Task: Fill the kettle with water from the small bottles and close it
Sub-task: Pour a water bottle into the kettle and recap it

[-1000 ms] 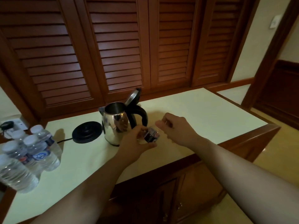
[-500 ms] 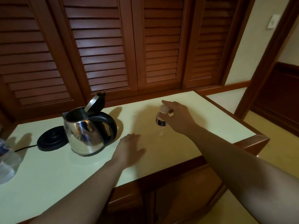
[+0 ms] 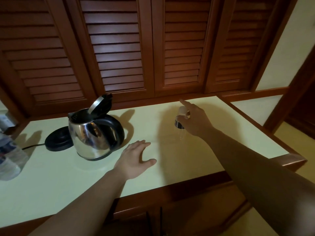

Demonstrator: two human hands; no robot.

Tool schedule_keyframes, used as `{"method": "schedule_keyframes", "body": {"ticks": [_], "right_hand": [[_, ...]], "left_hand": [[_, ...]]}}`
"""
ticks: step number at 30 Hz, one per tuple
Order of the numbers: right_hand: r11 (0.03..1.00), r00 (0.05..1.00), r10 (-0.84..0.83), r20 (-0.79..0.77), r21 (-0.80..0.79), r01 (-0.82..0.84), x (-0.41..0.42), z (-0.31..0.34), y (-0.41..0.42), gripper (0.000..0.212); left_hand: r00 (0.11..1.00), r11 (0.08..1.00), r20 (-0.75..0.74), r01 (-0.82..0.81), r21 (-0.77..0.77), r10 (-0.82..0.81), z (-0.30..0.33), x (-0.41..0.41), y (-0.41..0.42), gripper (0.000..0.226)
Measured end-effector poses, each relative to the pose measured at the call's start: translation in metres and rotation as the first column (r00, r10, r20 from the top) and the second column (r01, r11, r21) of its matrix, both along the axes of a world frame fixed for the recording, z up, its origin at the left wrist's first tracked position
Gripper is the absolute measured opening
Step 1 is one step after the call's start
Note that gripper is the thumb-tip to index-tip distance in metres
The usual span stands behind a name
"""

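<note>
The steel kettle [image 3: 92,135] stands on the pale countertop [image 3: 213,150], off its black base [image 3: 57,141], with its lid tipped up and open. A small clear bottle [image 3: 179,124] with a dark label and a white cap stands upright right of the kettle. My right hand [image 3: 196,120] holds it near the top with thumb and fingers, and the index finger is stretched out past the cap. My left hand [image 3: 134,159] lies flat on the countertop just right of the kettle, fingers spread, holding nothing.
Several full water bottles [image 3: 10,155] stand at the left edge, partly out of frame. The base's cord runs left. Louvred wooden doors [image 3: 144,48] rise behind the counter, which has a raised wooden rim [image 3: 289,160] on the right.
My left hand let go of the bottle and dropped flat onto the counter. My right hand carried the bottle to the right and stood it upright there. The view swung right.
</note>
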State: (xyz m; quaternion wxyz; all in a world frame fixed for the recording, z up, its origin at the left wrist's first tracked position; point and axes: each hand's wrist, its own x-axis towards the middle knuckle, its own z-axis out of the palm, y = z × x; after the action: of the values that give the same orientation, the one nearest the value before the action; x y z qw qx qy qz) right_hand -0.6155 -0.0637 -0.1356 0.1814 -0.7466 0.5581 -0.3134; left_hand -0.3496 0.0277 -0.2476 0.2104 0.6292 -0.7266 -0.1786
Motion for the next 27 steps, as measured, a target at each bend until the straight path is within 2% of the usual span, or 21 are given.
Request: {"method": "schedule_keyframes", "body": {"ticks": [3, 5, 8, 10, 13, 17, 22, 25, 27], "right_hand": [[0.999, 0.999, -0.036, 0.007, -0.036, 0.036, 0.006, 0.006, 0.007, 0.071], [0.990, 0.997, -0.066, -0.035, -0.124, 0.062, 0.011, 0.010, 0.014, 0.072], [0.959, 0.993, -0.020, -0.117, -0.284, -0.014, 0.026, 0.006, 0.032, 0.074], [0.953, 0.985, -0.005, -0.174, -0.299, -0.048, 0.045, -0.003, 0.047, 0.074], [0.965, 0.978, 0.074, -0.194, -0.234, -0.119, 0.078, -0.017, 0.075, 0.067], [0.950, 0.944, 0.281, -0.172, -0.090, -0.299, 0.126, -0.034, 0.112, 0.055], [0.909, 0.871, 0.411, -0.270, 0.047, -0.414, 0.194, -0.060, 0.134, 0.066], [0.873, 0.808, 0.477, -0.346, 0.077, -0.482, 0.236, -0.057, 0.149, 0.044], [0.865, 0.787, 0.485, -0.380, 0.077, -0.496, 0.261, -0.060, 0.155, 0.040]], "left_hand": [[0.992, 1.000, -0.123, 0.018, -0.013, -0.019, 0.007, 0.001, 0.004, 0.078], [0.984, 0.999, -0.173, 0.032, -0.028, -0.036, 0.011, 0.005, 0.008, 0.076], [0.982, 0.996, -0.176, 0.055, -0.072, -0.067, 0.014, 0.017, 0.019, 0.067], [0.985, 0.992, -0.146, 0.072, -0.100, -0.087, 0.018, 0.032, 0.031, 0.059], [0.989, 0.990, -0.117, 0.071, -0.123, -0.085, 0.024, 0.061, 0.053, 0.050], [0.996, 0.993, -0.087, -0.012, -0.116, 0.002, 0.027, 0.108, 0.088, 0.041], [0.994, 0.989, -0.050, -0.104, -0.106, 0.099, 0.024, 0.175, 0.129, 0.040], [0.989, 0.986, -0.021, -0.147, -0.083, 0.146, 0.021, 0.219, 0.156, 0.042], [0.984, 0.981, -0.007, -0.181, -0.070, 0.181, 0.020, 0.242, 0.172, 0.042]]}}
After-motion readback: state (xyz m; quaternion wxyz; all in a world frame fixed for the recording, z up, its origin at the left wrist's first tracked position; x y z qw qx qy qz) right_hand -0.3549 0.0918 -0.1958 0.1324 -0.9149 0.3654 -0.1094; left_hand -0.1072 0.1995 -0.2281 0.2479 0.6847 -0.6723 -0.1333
